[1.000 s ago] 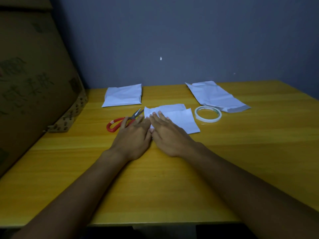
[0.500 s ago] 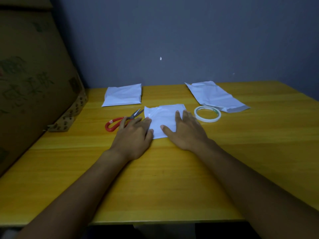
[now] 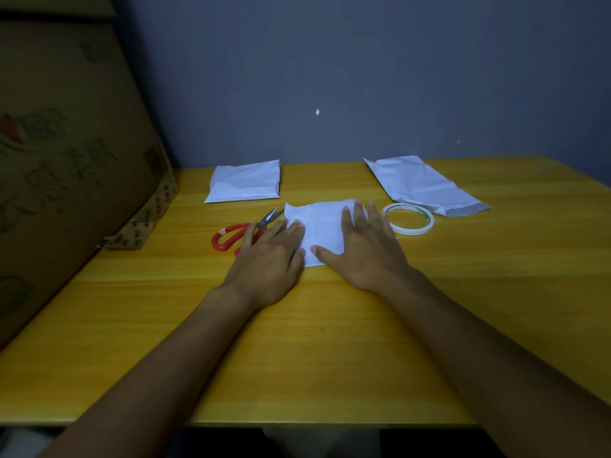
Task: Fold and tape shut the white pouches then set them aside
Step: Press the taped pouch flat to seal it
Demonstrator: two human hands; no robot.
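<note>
I see a yellow table (image 3: 330,342) from above, with both of my forearms reaching forward across it. My left hand (image 3: 267,259) lies flat, fingers straight, pressing the left edge of a folded white pouch (image 3: 322,226) near the middle of the table. My right hand (image 3: 363,249) also lies flat with fingers spread, pressing the pouch's right side; neither hand grasps anything. Red-handled scissors (image 3: 238,234) lie just left of the pouch, partly under my left fingers. A tape roll (image 3: 408,218) lies flat just right of my right hand. A second pouch (image 3: 244,186) lies at the far left, a third (image 3: 423,186) at the far right. A cardboard box (image 3: 66,160) stands along the left edge.
</note>
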